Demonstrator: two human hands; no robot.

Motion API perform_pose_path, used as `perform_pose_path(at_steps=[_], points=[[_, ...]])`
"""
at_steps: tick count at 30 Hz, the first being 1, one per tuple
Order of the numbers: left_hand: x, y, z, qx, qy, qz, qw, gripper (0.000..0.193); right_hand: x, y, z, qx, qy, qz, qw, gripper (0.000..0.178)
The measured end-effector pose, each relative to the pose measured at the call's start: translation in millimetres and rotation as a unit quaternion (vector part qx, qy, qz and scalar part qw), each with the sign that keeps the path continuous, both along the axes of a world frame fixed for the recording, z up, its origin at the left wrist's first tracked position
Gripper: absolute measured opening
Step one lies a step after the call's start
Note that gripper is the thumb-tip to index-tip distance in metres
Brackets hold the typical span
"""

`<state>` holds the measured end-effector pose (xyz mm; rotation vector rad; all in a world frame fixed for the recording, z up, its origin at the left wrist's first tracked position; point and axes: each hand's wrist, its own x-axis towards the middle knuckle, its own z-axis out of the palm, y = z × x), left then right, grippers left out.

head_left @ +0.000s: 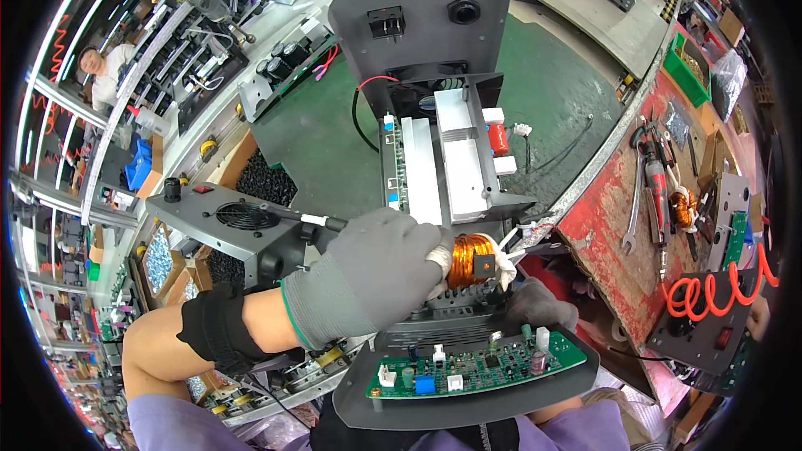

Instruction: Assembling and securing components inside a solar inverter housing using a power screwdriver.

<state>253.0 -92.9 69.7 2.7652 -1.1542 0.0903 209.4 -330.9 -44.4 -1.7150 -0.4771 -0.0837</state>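
My left hand (pixel 368 271), in a grey glove, is closed at the white-wrapped end of a copper-wound coil (pixel 473 262). The coil sits at the near end of an open chassis with silver heat sinks (pixel 422 169). My right hand (pixel 543 304), also gloved, is just right of the coil and partly behind a dark panel (pixel 468 419) tilted toward me; its fingers are hidden. That panel carries a green circuit board (pixel 480 369) with white connectors and a blue component. At the chassis' far end stands a grey end plate (pixel 418 29).
Left lies a grey housing plate (pixel 230 221) with a fan grille, beside bins of black screws (pixel 266 179). On the red bench at right are a wrench (pixel 635 209), a screwdriver-like tool (pixel 657 188) and an orange coiled hose (pixel 710 301). Another person (pixel 113 71) is at far left.
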Motion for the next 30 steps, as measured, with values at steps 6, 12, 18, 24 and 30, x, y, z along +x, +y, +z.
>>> perform_pose_path(at_steps=[6,12,18,24,30], points=[[7,-10,-15,0.033,0.029,0.042,0.998,0.041,17,-12,-13,0.255,0.044,0.174,0.95,0.028],[19,-3,12,0.019,0.187,0.115,0.975,0.042,-1,16,5,0.246,-0.021,-0.001,0.969,0.026],[-30,64,72,-0.039,0.025,0.195,0.98,0.044,-12,30,-16,0.195,-0.017,-0.143,0.97,0.037],[-149,123,97,-0.092,-0.019,0.372,0.923,0.05,2,27,-6,-0.358,-0.316,-0.375,0.795,0.032],[-249,147,72,-0.18,-0.094,0.548,0.812,0.043,99,34,43,0.274,-0.061,-0.393,0.876,0.043]])
